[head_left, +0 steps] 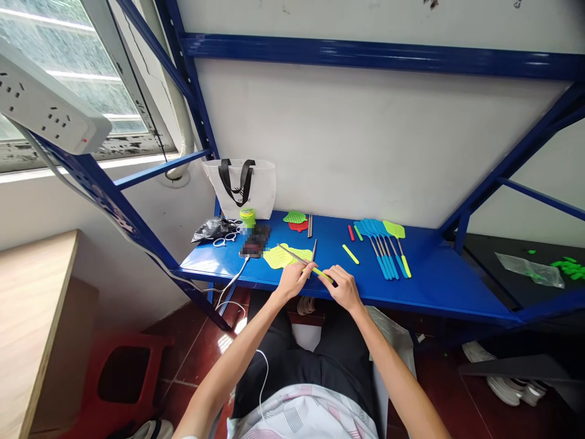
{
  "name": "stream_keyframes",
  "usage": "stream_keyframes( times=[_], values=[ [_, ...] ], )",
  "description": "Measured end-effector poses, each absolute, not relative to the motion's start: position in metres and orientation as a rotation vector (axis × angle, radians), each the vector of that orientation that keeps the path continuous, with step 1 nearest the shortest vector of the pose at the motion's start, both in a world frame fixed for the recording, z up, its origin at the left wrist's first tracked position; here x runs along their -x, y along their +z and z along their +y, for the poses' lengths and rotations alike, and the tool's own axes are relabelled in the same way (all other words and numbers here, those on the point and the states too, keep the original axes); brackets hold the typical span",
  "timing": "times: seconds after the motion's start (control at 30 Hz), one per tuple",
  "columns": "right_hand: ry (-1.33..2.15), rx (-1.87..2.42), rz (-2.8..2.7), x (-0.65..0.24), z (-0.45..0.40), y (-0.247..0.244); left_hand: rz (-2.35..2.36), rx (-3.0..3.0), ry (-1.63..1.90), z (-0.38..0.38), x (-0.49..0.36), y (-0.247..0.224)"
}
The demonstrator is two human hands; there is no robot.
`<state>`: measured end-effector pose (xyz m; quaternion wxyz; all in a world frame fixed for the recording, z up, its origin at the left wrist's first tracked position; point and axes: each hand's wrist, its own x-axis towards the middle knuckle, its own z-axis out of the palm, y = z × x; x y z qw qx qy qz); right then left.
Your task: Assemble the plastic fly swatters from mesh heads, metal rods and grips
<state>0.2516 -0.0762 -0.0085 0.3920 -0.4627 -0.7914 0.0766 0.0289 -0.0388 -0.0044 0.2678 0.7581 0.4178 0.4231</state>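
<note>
My left hand (295, 279) is closed around a thin metal rod (289, 252) near the front edge of the blue table. A yellow handle (322, 275) sits at the rod's near end, and my right hand (343, 286) grips it. Whether the rod is fully inside the handle is hidden by my fingers. Beyond my left hand lie yellow perforated fly swatter heads (275, 256), with another metal rod (314, 249) beside them. A loose yellow handle (351, 254) lies just past my right hand.
Several blue fly swatters (375, 229) and one yellow swatter (395, 230) lie at the right. Green (295, 216) and red (298, 226) heads are farther back. A phone (256, 239), scissors (231, 236) and a white bag (262, 189) occupy the left. Blue frame posts (516, 158) flank the table.
</note>
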Motion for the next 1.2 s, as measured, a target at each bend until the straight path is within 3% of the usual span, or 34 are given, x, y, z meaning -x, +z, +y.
stream_keyframes(
  times=[0.17,0.37,0.73,1.2],
  values=[
    [0.123,1.237,-1.92,-0.25,-0.076,-0.002,1.545,-2.201,1.223,-0.044,-0.038,-0.007],
    [-0.014,1.38,-1.832,-0.248,-0.072,-0.007,1.79,-2.476,0.847,-0.055,-0.044,0.0],
    [-0.15,1.622,-1.798,-0.244,-0.063,-0.023,1.69,-2.55,0.531,-0.074,-0.04,0.017],
    [-0.333,1.677,-1.749,-0.299,-0.045,-0.017,1.619,-2.449,0.583,-0.06,-0.039,0.007]
  ],
)
